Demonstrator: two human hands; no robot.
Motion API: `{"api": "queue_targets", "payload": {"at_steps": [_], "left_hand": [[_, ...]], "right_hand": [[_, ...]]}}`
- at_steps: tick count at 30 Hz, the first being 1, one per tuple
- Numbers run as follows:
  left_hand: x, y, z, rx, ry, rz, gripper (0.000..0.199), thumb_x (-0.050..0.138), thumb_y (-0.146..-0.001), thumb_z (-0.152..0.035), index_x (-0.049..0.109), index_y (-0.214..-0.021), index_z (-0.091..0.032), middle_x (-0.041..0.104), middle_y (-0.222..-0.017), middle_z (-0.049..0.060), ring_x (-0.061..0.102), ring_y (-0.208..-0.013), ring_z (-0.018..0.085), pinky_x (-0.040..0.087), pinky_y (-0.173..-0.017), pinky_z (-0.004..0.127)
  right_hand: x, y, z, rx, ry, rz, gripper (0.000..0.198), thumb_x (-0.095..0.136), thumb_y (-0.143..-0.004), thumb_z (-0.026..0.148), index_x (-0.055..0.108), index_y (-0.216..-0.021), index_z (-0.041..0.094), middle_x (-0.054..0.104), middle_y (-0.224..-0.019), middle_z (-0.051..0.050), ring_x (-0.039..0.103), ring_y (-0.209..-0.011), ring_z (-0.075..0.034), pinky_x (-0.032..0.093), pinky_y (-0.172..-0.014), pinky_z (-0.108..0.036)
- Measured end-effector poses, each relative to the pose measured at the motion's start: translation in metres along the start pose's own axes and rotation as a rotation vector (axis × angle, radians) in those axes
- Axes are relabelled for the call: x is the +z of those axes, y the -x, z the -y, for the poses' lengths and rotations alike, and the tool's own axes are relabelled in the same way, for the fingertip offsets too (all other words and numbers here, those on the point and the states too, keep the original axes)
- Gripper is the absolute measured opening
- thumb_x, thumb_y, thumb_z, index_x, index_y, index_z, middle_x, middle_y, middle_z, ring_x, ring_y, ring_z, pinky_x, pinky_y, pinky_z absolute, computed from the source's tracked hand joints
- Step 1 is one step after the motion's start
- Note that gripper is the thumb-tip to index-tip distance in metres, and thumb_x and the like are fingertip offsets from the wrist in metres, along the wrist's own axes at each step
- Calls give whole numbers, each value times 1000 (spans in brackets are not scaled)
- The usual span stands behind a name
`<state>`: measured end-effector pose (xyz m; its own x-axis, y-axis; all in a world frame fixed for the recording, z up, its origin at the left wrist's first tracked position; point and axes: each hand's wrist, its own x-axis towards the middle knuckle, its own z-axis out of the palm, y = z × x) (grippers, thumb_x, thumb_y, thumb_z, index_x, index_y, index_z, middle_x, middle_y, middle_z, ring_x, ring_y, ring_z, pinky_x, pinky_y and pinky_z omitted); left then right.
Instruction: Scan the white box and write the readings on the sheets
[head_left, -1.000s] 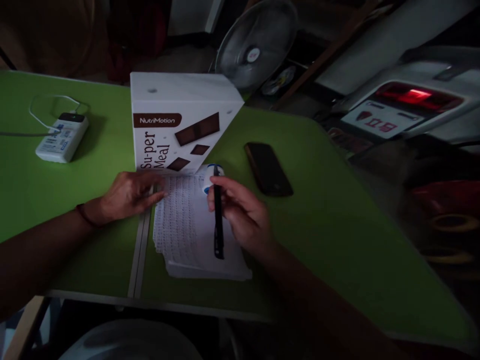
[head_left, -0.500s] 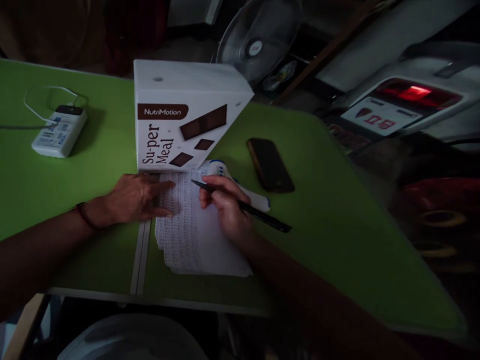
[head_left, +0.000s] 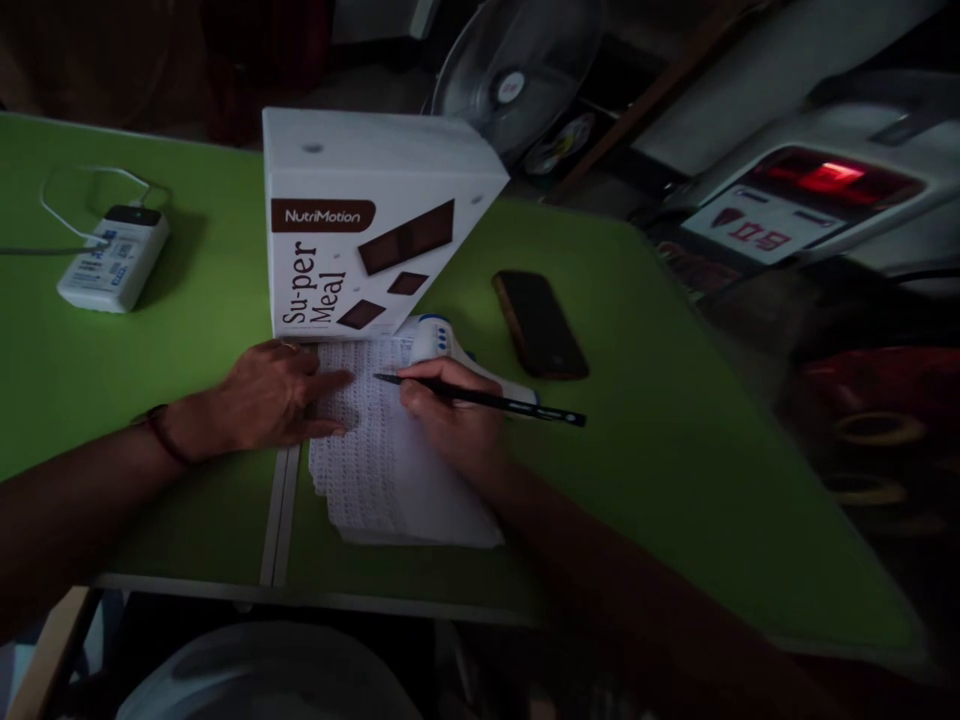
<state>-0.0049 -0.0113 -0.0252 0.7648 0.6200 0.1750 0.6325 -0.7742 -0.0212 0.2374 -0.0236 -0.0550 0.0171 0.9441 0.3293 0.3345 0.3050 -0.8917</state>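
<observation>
A stack of white, handwritten paper sheets [head_left: 442, 490] lies between the hands, near the front edge of the green, smooth tabletop [head_left: 675, 450]. The left hand [head_left: 270, 395], fingers extended and gripping nothing, rests on the stack's left side; the right hand [head_left: 457, 415] pinches a slim black pen [head_left: 517, 405], tip over the writing. Compared with half a second ago, the pen's rear end has swung away from the tabletop's front edge.

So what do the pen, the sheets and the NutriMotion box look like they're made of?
Pen: probably plastic; its straight black barrel looks smooth, with small pale markings.
Sheets: matte paper, judging by the thin, uneven edges and rows of writing.
NutriMotion box: likely cardboard, perhaps coated; flat printed white faces meet at crisp edges.
</observation>
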Motion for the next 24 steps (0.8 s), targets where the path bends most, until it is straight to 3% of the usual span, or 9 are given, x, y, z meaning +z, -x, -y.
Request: {"api": "queue_targets", "payload": {"at_steps": [5, 9, 12, 15, 19, 24], "left_hand": [[3, 1, 1, 79, -99, 1, 60, 41, -103, -67, 63, -141, -26, 67, -86, 7, 62, -76, 24, 52, -79, 40], [4, 0, 3, 106, -61, 24, 58, 43, -103, -65, 63, -142, -27, 67, -86, 7, 61, -78, 25, 52, -83, 41], [5, 0, 7, 112, 8, -2, 60, 42, -103, -68, 66, -139, -27, 67, -84, 6, 61, -76, 25, 53, -81, 40], [4, 1, 12, 118, 100, -33, 58, 37, -105, -65, 70, -134, -27, 68, -85, 5, 63, -78, 23, 52, -80, 36], [4, 2, 14, 88, 199, -79, 53, 32, -110, -55, 75, -125, -29, 71, -85, 4, 65, -78, 20, 50, -72, 30], [7, 1, 13, 96, 240, -162, 49, 37, -111, -50, 78, -119, -25, 70, -80, 3, 64, -70, 17, 48, -65, 28]], "right_hand": [[-2, 3, 6, -53, -4, -25, 9, 65, -79, 29, 70, -82, 23, 63, -64, 2, 56, -55, -14, 45, -52, -28], [-4, 4, 10, -36, -12, 58, 6, 67, -78, 26, 68, -83, 23, 67, -69, 1, 59, -58, -14, 47, -52, -27], [-3, 2, 7, -15, 27, 107, 3, 65, -76, 26, 66, -75, 24, 64, -63, 2, 56, -55, -14, 47, -52, -27], [0, 1, 3, -38, 56, 63, 8, 64, -77, 29, 65, -71, 24, 63, -60, 2, 55, -55, -14, 47, -52, -28], [0, 1, 1, -59, 75, 40, 9, 64, -77, 28, 66, -70, 24, 64, -61, 2, 55, -56, -14, 49, -54, -28], [-1, 0, 1, -91, 57, 98, 6, 63, -79, 26, 66, -74, 23, 66, -64, 2, 58, -57, -14, 51, -55, -28]]}}
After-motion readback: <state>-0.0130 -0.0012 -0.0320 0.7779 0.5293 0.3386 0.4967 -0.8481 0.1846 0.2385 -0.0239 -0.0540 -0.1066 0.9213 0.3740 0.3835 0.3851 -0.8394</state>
